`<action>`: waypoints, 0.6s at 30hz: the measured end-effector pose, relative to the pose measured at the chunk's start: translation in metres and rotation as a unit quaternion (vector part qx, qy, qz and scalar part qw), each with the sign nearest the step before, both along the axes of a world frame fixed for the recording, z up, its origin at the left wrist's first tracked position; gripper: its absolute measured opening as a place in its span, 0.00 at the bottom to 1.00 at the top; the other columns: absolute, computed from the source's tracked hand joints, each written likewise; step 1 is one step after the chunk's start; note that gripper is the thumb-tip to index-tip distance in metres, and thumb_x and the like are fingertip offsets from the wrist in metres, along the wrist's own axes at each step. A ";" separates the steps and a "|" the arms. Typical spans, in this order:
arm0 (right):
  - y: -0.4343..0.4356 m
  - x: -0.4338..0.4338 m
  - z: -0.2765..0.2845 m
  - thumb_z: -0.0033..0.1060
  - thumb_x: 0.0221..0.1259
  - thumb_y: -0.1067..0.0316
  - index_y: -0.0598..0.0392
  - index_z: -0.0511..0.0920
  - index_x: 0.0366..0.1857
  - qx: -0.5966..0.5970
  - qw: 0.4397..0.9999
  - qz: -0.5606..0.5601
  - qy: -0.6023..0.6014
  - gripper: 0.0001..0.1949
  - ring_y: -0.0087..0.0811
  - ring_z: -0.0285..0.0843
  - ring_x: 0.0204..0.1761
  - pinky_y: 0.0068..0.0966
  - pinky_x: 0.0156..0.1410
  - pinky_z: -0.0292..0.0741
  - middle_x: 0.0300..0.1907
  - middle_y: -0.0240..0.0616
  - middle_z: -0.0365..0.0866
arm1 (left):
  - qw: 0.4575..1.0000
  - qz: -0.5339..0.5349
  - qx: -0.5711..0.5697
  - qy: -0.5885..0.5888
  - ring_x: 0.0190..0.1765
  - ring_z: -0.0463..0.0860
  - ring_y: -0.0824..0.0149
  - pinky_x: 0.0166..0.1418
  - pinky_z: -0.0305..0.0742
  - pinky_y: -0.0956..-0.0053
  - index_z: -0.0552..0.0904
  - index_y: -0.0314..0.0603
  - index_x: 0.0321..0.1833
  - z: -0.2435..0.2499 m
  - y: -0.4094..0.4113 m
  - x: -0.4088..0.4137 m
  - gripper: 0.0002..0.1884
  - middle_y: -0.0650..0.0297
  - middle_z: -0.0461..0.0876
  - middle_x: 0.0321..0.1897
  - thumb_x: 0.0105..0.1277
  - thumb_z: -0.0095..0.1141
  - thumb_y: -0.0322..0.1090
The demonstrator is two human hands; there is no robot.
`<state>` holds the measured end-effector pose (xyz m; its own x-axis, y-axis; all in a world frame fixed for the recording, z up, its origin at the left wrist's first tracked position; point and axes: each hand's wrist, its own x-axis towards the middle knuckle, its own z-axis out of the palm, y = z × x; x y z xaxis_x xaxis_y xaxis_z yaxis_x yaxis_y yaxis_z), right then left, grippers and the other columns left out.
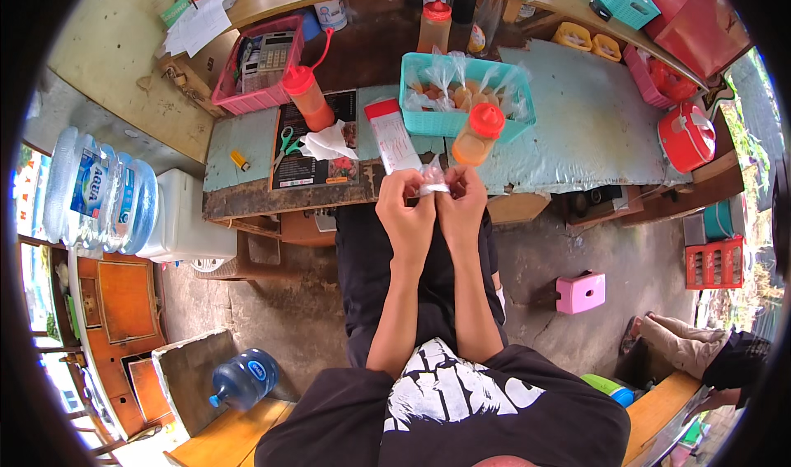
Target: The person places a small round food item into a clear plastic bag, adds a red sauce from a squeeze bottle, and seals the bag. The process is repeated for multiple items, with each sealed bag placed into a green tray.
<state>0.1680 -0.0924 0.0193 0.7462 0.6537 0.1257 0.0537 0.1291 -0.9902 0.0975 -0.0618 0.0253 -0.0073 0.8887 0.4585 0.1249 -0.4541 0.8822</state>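
Note:
My left hand [405, 204] and my right hand [460, 201] meet in front of me at the table's front edge. Between their fingertips they pinch a small clear plastic bag [434, 176] with something whitish in it. Just beyond, a squeeze bottle with a red cap [474, 143] holds orange sauce. Behind that stands a turquoise plastic basket [432, 123] with several tied clear bags of brownish contents [460, 93]. A long pad with a red top [394, 139] lies left of the bag. Farther left are crumpled white tissue [327, 141] and green-handled scissors [286, 146] on a dark printed menu [303, 173].
A squeeze bottle of red sauce [309, 99] stands near a pink basket [256, 99] with calculators. A yellow lighter [240, 160] lies at the left, a red rice cooker-like container [686, 136] at the right. A pink stool [581, 292] is on the floor; a person [686, 343] sits lower right.

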 end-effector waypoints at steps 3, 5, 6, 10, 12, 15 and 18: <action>0.004 -0.015 0.005 0.64 0.63 0.76 0.54 0.70 0.32 0.010 0.989 0.058 0.134 0.09 0.12 0.67 0.31 0.16 0.33 0.63 0.27 0.23 0.71 | 0.994 0.013 -0.102 -0.043 0.27 0.69 0.77 0.30 0.66 0.77 0.77 0.36 0.34 0.003 -0.001 -0.003 0.09 0.67 0.75 0.26 0.65 0.67 0.26; 0.004 -0.019 -0.001 0.63 0.63 0.78 0.53 0.70 0.31 0.010 0.979 0.068 0.193 0.10 0.12 0.68 0.32 0.16 0.34 0.64 0.28 0.23 0.71 | 0.988 0.023 -0.138 -0.063 0.27 0.67 0.79 0.29 0.64 0.79 0.76 0.35 0.34 0.001 0.000 -0.006 0.10 0.69 0.74 0.25 0.67 0.66 0.28; 0.006 -0.021 -0.008 0.62 0.63 0.78 0.53 0.70 0.31 0.032 0.983 0.059 0.171 0.10 0.12 0.67 0.32 0.16 0.34 0.63 0.27 0.23 0.71 | 0.986 0.020 -0.153 -0.068 0.27 0.70 0.76 0.30 0.66 0.77 0.77 0.36 0.35 0.002 0.000 -0.007 0.09 0.67 0.76 0.26 0.65 0.67 0.26; 0.008 -0.010 -0.018 0.62 0.60 0.80 0.56 0.70 0.29 0.039 0.998 -0.040 0.023 0.09 0.12 0.61 0.28 0.17 0.30 0.59 0.25 0.21 0.66 | 0.999 -0.002 -0.031 0.016 0.30 0.71 0.79 0.34 0.68 0.79 0.79 0.35 0.37 -0.011 0.003 -0.004 0.08 0.70 0.76 0.26 0.61 0.68 0.25; 0.003 -0.002 -0.014 0.62 0.60 0.80 0.56 0.70 0.29 0.030 0.998 -0.054 0.020 0.09 0.12 0.61 0.28 0.17 0.30 0.59 0.25 0.21 0.66 | 0.995 -0.057 -0.061 0.052 0.31 0.72 0.77 0.36 0.70 0.78 0.79 0.35 0.38 0.001 0.000 -0.006 0.08 0.68 0.78 0.27 0.60 0.67 0.23; -0.004 0.006 -0.011 0.64 0.60 0.80 0.56 0.71 0.29 0.003 0.998 -0.063 -0.004 0.10 0.12 0.63 0.28 0.17 0.29 0.60 0.26 0.21 0.67 | 0.984 -0.124 -0.107 0.075 0.31 0.73 0.76 0.37 0.71 0.77 0.79 0.35 0.39 0.004 0.000 -0.010 0.09 0.66 0.81 0.29 0.58 0.65 0.22; 0.000 -0.002 -0.008 0.67 0.62 0.77 0.55 0.71 0.30 0.049 0.996 -0.058 0.044 0.11 0.11 0.64 0.28 0.16 0.29 0.60 0.26 0.21 0.69 | 0.987 -0.105 -0.109 0.047 0.31 0.75 0.77 0.36 0.72 0.78 0.78 0.35 0.39 0.006 -0.001 -0.010 0.08 0.65 0.82 0.28 0.61 0.64 0.21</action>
<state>0.1661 -0.0925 0.0113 0.8272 0.5499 0.1155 -0.0121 0.2229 -0.9748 0.0879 -0.0632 0.0315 0.2207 0.9436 0.2467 0.1338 -0.2798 0.9507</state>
